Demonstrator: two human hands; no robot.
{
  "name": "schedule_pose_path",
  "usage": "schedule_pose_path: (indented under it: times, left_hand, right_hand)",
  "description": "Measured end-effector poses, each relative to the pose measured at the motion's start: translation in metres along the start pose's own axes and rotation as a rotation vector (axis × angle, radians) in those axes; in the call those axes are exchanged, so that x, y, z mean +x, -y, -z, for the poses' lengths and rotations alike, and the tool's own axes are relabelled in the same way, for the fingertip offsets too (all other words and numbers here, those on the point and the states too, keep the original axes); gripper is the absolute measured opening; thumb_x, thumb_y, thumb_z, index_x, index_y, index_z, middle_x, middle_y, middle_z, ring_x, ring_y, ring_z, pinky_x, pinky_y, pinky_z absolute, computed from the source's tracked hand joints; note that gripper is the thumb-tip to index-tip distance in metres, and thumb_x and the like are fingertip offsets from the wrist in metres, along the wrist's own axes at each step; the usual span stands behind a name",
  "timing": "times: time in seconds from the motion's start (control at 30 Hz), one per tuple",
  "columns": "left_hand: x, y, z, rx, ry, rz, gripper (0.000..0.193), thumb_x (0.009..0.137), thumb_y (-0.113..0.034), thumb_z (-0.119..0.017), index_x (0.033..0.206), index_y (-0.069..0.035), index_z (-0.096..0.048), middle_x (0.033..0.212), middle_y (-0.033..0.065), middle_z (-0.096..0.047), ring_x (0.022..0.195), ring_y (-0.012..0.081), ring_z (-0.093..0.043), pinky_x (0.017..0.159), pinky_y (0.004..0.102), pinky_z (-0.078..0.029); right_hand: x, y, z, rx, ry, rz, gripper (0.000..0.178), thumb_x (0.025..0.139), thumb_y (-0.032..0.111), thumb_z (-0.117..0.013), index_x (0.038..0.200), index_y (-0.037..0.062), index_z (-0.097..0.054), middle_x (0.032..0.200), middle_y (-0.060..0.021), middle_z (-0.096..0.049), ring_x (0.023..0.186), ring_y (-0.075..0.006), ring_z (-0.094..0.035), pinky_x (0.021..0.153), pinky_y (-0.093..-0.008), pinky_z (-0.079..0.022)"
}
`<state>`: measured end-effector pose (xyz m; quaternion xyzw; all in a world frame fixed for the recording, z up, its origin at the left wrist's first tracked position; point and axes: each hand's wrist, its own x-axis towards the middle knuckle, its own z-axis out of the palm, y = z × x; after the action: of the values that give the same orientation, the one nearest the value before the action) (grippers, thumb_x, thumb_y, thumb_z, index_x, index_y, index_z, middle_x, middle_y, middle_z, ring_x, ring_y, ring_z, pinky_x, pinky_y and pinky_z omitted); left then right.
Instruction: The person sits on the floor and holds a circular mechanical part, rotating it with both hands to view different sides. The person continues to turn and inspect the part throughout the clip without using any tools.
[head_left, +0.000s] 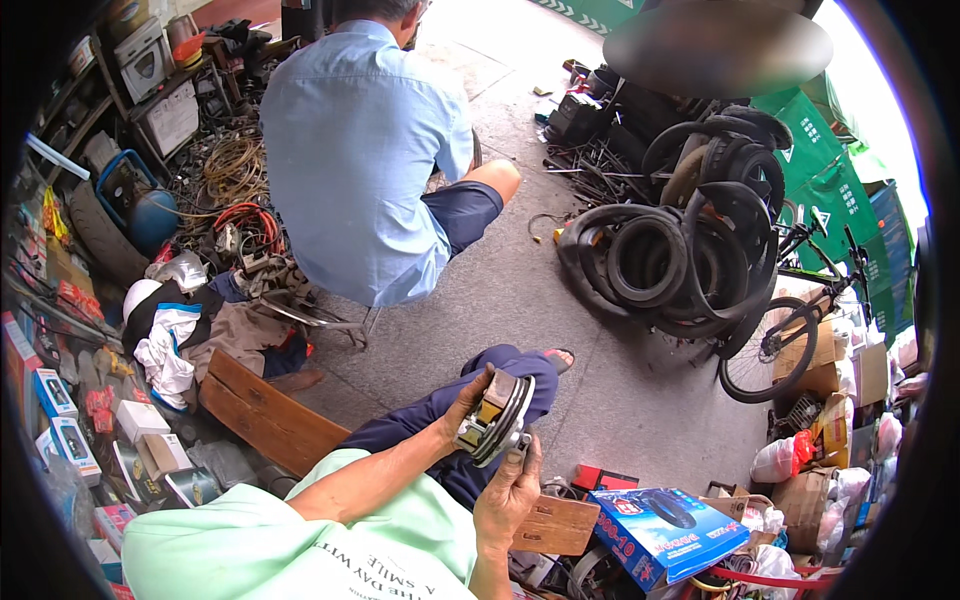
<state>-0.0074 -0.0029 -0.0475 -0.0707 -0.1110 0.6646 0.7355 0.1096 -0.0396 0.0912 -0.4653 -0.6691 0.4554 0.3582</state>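
A round drum brake plate [497, 421], with curved brake shoes on its inner side and a dark rim, is held up on edge above my lap. My left hand [466, 402] is closed round its left side, the fingers partly behind it. At the lower right edge, the fingertips of my right hand [508, 497] pinch a small silvery metal piece [521, 441] that sits against the plate. Whether that piece is fixed to the plate I cannot tell. Both hands look stained dark. Below the plate is my leg in dark blue trousers [425, 432].
A person in a light blue shirt [365, 160] sits ahead with their back to me. Tyres and inner tubes [650, 262] are heaped at right, beside a bicycle [768, 350]. A blue box [665, 535] lies near my right hand. Wooden boards [262, 410] and boxed parts flank my left.
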Motion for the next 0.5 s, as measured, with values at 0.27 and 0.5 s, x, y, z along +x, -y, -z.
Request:
schedule_pose_path:
  times: [0.27, 0.5]
  left_hand:
    - [0.001, 0.005, -0.004, 0.146, -0.115, -0.179, 0.06, 0.089, -0.06, -0.056, 0.108, -0.004, -0.066, 0.095, 0.0183, -0.07, 0.078, 0.0274, -0.072, 0.064, 0.0397, -0.062]
    - [-0.001, 0.008, -0.015, 0.068, -0.11, -0.172, 0.059, 0.089, -0.06, -0.055, 0.107, -0.005, -0.067, 0.096, 0.0173, -0.071, 0.081, 0.0274, -0.072, 0.069, 0.0422, -0.062]
  right_hand:
    - [0.008, -0.009, -0.005, 0.014, 0.035, 0.136, 0.061, 0.101, 0.046, -0.044, 0.135, -0.0039, -0.047, 0.101, -0.011, -0.066, 0.085, -0.0125, -0.058, 0.073, -0.027, -0.048]
    - [0.015, -0.023, -0.005, 0.022, 0.068, 0.191, 0.055, 0.102, 0.04, -0.045, 0.138, -0.001, -0.045, 0.099, -0.0078, -0.067, 0.08, -0.0097, -0.059, 0.069, -0.0245, -0.048]
